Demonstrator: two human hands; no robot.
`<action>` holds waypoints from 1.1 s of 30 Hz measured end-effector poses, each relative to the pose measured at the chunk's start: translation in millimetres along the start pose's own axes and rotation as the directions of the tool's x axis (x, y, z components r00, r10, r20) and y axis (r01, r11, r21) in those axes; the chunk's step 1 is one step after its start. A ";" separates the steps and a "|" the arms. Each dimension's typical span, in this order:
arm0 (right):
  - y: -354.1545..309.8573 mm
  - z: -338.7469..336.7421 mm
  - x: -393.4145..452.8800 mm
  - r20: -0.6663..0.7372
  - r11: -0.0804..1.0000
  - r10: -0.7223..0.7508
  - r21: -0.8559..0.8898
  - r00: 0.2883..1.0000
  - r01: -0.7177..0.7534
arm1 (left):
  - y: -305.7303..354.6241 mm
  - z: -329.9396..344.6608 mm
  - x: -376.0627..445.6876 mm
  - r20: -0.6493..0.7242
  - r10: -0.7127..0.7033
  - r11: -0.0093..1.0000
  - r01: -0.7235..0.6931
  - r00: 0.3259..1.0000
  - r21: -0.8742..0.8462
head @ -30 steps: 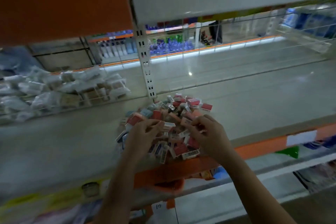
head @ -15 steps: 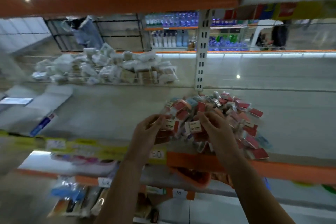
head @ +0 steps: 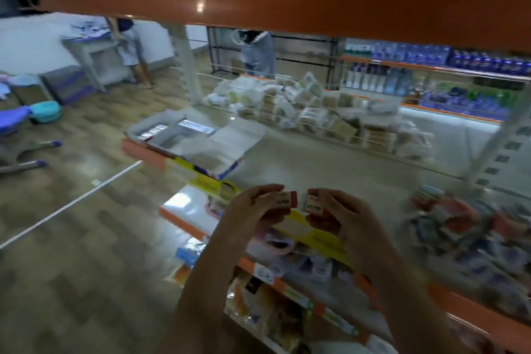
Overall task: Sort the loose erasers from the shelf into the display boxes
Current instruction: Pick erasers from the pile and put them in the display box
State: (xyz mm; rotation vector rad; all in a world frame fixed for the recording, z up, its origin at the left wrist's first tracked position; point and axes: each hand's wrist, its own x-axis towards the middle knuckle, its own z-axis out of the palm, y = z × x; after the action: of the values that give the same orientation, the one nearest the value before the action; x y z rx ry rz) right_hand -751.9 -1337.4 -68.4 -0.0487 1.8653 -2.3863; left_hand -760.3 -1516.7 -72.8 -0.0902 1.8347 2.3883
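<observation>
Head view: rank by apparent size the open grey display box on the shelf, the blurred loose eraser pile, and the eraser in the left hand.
1. Blurred pile of loose red and white erasers, though it sits nearer the camera.
2. Open grey cardboard display box, farther back, so the top two are unsure.
3. Small white eraser with red end in the left hand: clearly smallest.

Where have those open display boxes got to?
In the head view the open display boxes sit left of centre on the shelf, beyond the left hand and left of the bagged packets.
</observation>
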 end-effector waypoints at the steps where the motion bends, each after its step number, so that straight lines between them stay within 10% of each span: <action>1: 3.3 19.0 7.9 0.027 1.000 0.010 -0.006 1.000 -0.009 | 7.9 -20.3 0.1 0.003 0.007 1.000 -0.007 1.000 0.003; 24: 61.8 314.1 237.3 0.364 0.803 -0.100 -0.519 0.926 0.291 | 112.2 -366.5 129.8 -0.153 0.113 0.962 -0.069 0.982 0.264; 33: 69.5 355.2 331.5 0.265 0.759 -0.002 -0.628 0.964 0.174 | 151.7 -421.4 219.7 -0.081 0.079 0.947 -0.049 0.994 0.317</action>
State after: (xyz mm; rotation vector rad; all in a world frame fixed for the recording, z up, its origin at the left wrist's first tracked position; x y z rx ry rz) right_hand -1042.9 -1732.6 -63.8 -0.4823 2.4859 -1.5491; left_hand -1011.7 -1947.5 -64.6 -0.1120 2.2690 2.1285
